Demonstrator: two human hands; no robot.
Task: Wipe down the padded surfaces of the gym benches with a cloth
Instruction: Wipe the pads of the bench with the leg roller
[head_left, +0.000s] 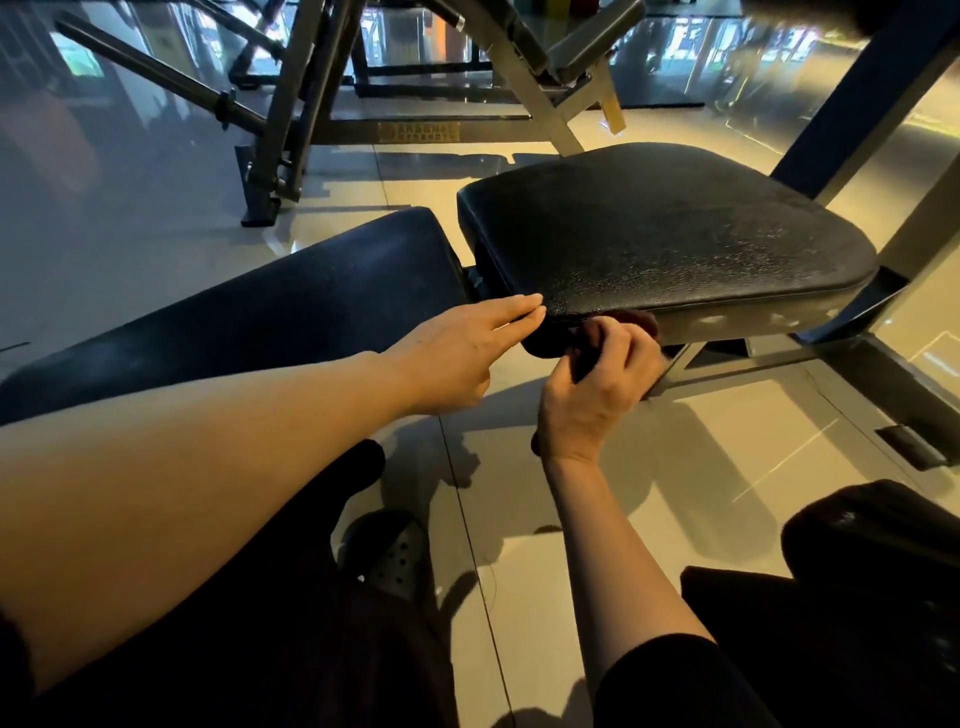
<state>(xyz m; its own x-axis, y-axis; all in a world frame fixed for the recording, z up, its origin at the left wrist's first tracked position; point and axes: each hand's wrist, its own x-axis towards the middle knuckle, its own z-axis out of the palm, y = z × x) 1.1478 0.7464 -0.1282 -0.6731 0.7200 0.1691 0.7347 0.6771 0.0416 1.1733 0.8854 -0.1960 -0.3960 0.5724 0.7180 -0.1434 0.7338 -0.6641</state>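
The right hand (602, 384) grips a dark cloth (592, 338) against the front lower edge of the black seat pad (670, 234) (its top glistens). The left hand (462, 348) lies open, straight fingertips touching the pad's near corner, beside the long backrest pad (291, 306).

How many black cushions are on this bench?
2: the seat pad on the right, whose near edge both hands touch, and the long back pad to its left. Others may be out of view.
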